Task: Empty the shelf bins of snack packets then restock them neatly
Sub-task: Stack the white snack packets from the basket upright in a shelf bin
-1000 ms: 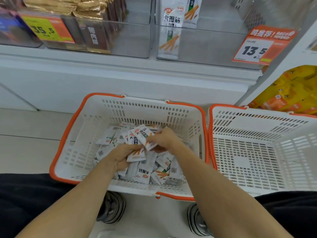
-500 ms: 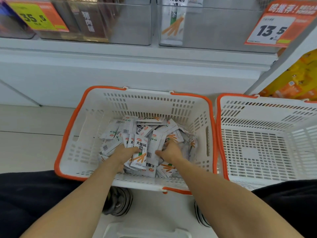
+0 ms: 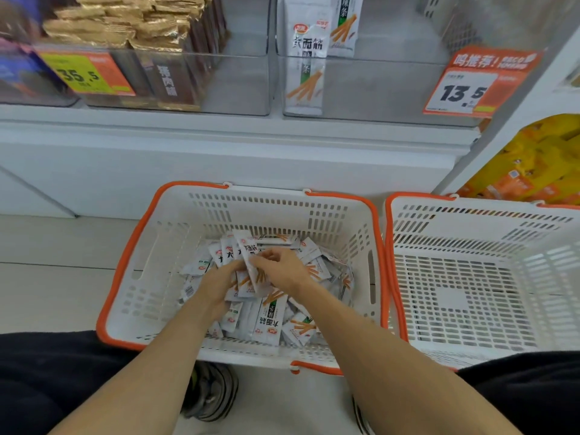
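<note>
White basket [image 3: 157, 262] of snack packets [image 3: 270, 324]

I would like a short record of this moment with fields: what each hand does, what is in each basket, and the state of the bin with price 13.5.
left hand: holds a fanned stack of white snack packets
right hand: pinches the same stack from the right
left basket: loose pile of white packets
right basket: no packets seen
clear bin by 13.5 tag: two packets standing at its left side, mostly bare
</note>
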`<action>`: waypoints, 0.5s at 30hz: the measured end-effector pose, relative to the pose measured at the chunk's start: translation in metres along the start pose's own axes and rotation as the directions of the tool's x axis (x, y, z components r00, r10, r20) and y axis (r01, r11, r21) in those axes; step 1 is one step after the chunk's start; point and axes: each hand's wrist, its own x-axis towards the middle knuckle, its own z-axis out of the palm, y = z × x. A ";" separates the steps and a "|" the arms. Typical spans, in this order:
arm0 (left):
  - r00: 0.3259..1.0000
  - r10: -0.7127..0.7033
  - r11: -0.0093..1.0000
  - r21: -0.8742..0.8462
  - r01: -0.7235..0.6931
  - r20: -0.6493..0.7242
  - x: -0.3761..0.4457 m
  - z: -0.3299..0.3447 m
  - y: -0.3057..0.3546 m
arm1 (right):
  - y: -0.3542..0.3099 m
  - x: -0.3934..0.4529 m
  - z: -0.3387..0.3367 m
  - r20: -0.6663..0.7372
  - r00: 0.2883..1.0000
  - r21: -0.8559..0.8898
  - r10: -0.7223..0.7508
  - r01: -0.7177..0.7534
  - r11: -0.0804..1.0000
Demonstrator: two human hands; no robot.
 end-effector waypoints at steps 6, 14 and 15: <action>0.986 0.003 0.983 -0.181 0.027 0.164 -0.011 0.004 0.004 | 0.005 -0.002 -0.008 -0.089 0.993 0.117 0.082 -0.071 0.991; 0.993 0.008 1.000 0.008 -0.009 0.117 -0.010 0.006 0.011 | -0.007 -0.010 -0.026 0.170 0.985 0.006 -0.027 0.027 1.000; 0.997 -0.002 0.998 0.062 -0.003 0.080 -0.009 0.004 0.011 | -0.003 -0.008 -0.031 0.226 0.974 0.001 0.002 -0.002 1.000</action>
